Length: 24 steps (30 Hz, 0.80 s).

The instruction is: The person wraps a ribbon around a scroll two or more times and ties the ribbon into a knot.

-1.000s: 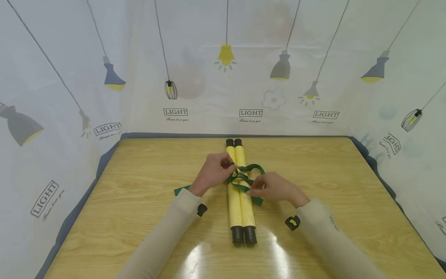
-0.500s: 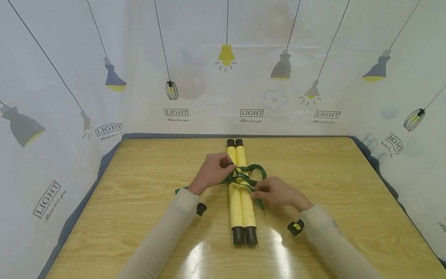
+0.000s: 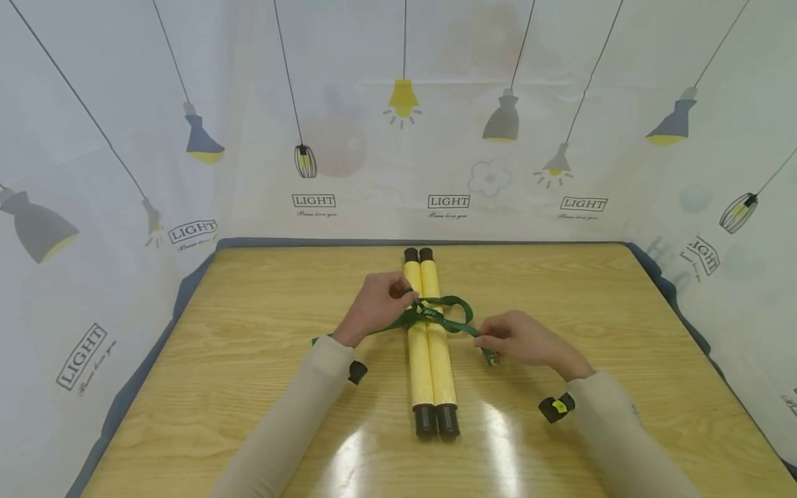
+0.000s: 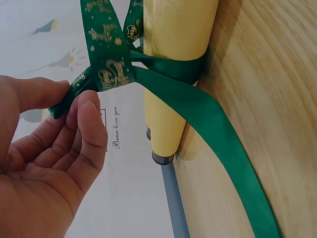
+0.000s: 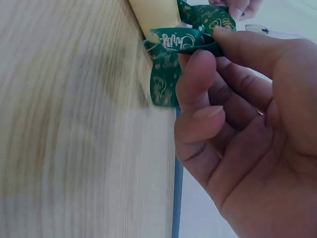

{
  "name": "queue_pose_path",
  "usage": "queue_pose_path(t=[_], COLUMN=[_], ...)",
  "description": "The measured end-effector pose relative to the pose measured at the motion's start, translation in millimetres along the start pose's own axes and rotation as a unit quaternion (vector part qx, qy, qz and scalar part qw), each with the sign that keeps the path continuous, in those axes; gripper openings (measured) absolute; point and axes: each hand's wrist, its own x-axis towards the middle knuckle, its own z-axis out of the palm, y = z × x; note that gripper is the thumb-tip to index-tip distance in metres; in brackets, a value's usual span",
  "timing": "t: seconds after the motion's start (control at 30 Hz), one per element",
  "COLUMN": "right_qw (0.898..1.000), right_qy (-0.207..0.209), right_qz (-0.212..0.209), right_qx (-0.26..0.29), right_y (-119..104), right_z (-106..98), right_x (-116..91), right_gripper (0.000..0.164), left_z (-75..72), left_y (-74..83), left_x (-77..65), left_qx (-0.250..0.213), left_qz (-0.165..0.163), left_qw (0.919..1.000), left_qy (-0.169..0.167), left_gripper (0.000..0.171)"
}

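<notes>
Two yellow tubes [image 3: 422, 366] with black end caps lie side by side on the wooden table. Around their upper middle runs a green ribbon [image 3: 429, 312] with gold print, crossed over itself, a loop standing out to the right. My left hand [image 3: 373, 308] pinches a folded bit of the ribbon [image 4: 106, 64] between thumb and fingertip, just above the tubes. To the right of the tubes, my right hand [image 3: 526, 340] pinches another part of the ribbon [image 5: 181, 40], its printed end hanging below the fingers. A plain green tail [image 4: 213, 119] trails leftward onto the table.
A wooden table [image 3: 249, 387] spreads around the tubes. Its far and side edges have a blue-grey border [image 3: 423, 241]. Behind stands a pale wall covering [image 3: 398, 166] printed with lamps. A black wrist device [image 3: 556, 407] sits by the right sleeve.
My right hand has moved right and drawn its part of the ribbon out from the tubes, so the lower loop has pulled in flatter. The left hand has stayed in nearly the same place.
</notes>
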Motion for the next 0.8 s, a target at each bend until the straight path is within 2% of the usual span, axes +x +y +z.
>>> queue_pose_path(t=[0.2,0.33,0.63,0.8], right_qw=[1.0,1.0,0.999,0.999], right_qy=[0.001,0.0,-0.022,-0.036], right_qz=[0.017,0.013,0.027,0.03], right_qx=[0.002,0.0,0.015,0.021], right_y=[5.9,11.2,28.5,34.0], right_z=[-6.8,-11.6,-19.1,-21.1], right_x=[-21.7,-37.8,-66.3,-79.2], right_gripper=[0.028,0.027,0.027,0.024], left_z=[-0.5,-1.8,-0.5,0.0], left_y=[-4.2,-5.8,-18.9,-24.5], left_x=[-0.7,-1.4,1.2,2.4], left_qx=[-0.021,-0.039,-0.097,-0.126], left_qz=[-0.005,-0.015,-0.064,-0.08], left_qw=[0.9998,0.9991,0.9931,0.9888], left_qy=[0.0,-0.003,-0.011,-0.011], left_gripper=[0.013,0.013,0.017,0.02])
